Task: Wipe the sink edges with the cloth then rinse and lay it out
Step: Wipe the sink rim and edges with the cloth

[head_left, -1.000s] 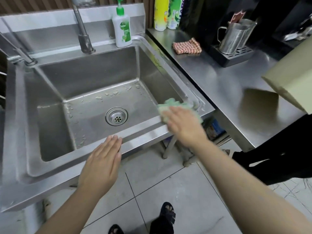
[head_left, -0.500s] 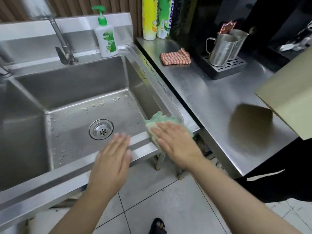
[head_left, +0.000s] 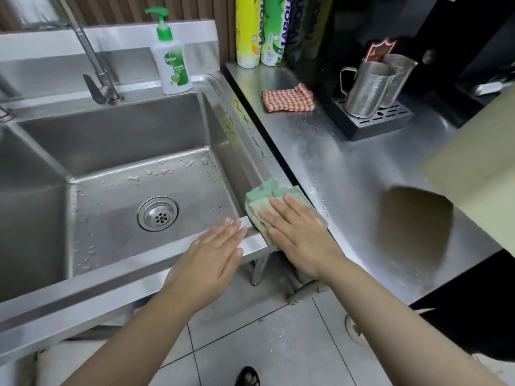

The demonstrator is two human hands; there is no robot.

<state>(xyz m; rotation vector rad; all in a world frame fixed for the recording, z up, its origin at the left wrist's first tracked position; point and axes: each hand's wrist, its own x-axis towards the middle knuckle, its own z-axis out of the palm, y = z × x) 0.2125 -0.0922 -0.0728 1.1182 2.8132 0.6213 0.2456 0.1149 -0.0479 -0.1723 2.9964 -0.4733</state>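
A green and cream cloth lies on the near right corner of the steel sink. My right hand presses flat on the cloth, fingers spread over it. My left hand rests flat on the sink's front edge just left of the cloth, fingers together, holding nothing. Water drops dot the sink floor around the drain. The right rim is streaked with water.
A tap and a green soap pump bottle stand on the back rim. On the steel counter lie a red checked cloth and steel jugs on a black drip tray. A cardboard box overhangs at right.
The view has shifted left and closer. My right hand has slid the cloth along the near right corner of the sink. My left hand has moved right along the front edge, toward the cloth.
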